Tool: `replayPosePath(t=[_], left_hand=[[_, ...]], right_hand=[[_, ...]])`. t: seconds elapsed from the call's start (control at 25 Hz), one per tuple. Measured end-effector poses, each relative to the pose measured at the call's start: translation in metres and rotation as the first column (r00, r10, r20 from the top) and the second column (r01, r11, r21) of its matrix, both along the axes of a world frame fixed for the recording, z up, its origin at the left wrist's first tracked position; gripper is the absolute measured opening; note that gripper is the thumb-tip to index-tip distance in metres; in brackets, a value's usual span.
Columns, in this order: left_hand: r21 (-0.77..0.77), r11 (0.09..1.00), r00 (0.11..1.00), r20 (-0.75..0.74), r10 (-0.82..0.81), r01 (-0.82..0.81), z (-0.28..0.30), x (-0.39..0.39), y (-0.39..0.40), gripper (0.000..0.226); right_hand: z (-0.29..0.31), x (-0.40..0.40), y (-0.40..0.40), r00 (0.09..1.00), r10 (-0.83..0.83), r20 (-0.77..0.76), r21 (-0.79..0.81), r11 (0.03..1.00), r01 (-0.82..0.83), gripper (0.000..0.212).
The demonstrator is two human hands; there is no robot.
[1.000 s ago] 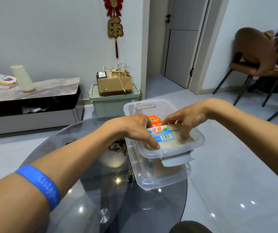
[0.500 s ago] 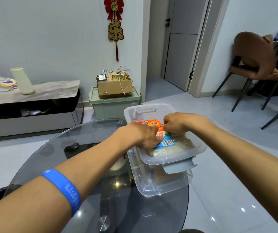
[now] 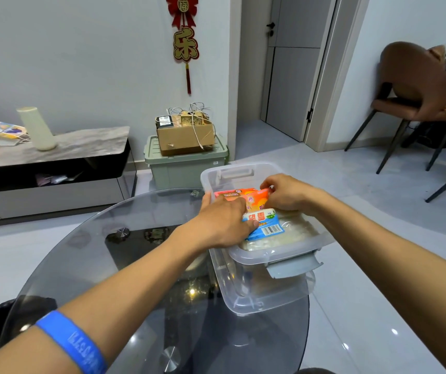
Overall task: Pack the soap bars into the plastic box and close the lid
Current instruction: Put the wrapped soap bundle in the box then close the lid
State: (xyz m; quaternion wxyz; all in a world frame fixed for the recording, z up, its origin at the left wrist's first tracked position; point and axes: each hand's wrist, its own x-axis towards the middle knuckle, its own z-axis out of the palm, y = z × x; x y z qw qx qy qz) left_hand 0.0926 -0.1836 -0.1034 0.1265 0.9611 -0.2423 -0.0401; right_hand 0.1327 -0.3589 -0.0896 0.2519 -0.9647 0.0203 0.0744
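Both hands are inside the clear plastic box [image 3: 278,256], which sits in its upturned lid [image 3: 267,298] on the glass table [image 3: 124,265]. The left hand [image 3: 224,222] lies flat, fingers pressing down on the blue soap bar [image 3: 266,225] just under its fingertips. The right hand [image 3: 283,194] curls to pinch the far end of the orange soap bar [image 3: 254,197] between the two hands. The wrapped bars look stiff, light and a little slick; gripping their short ends should hold best.

view: one head camera, wide-angle
facing: forward and down over a glass table [image 3: 87,265]
nearness: close above both forearms, box [image 3: 275,255] centred
far field: wall, door [image 3: 292,76]
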Motion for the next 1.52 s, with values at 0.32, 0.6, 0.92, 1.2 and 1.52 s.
replayPosePath(t=[0.32, 0.6, 0.92, 1.2, 1.52], left_hand=[[0.04, 0.993, 0.961, 0.258, 0.095, -0.109, 0.006, -0.005, -0.002, 0.029], [0.25, 0.968, 0.986, -0.155, 0.064, -0.024, 0.016, 0.025, 0.004, 0.042], [-0.669, 0.616, 0.909, -0.295, 0.295, -0.417, 0.001, -0.02, 0.021, 0.062], [-0.665, 0.267, 0.711, -0.689, 0.142, -0.697, -0.013, -0.074, 0.0, 0.041], [-0.78, 0.194, 0.797, -0.541, 0.268, -0.595, 0.018, -0.072, 0.058, 0.031]], right_hand=[[-0.001, 0.001, 0.006, 0.978, 0.191, 0.08, -0.375, 0.915, -0.148, 0.03], [0.001, 0.013, 0.011, 0.978, 0.174, -0.118, -0.464, 0.861, -0.209, 0.028], [0.001, -0.04, -0.027, 0.877, 0.07, 0.475, -0.271, 0.96, 0.07, 0.043], [-0.012, -0.067, -0.049, 0.943, -0.332, -0.036, 0.366, 0.873, 0.322, 0.023], [0.011, -0.058, 0.008, 0.917, -0.373, 0.141, 0.469, 0.841, 0.27, 0.016]])
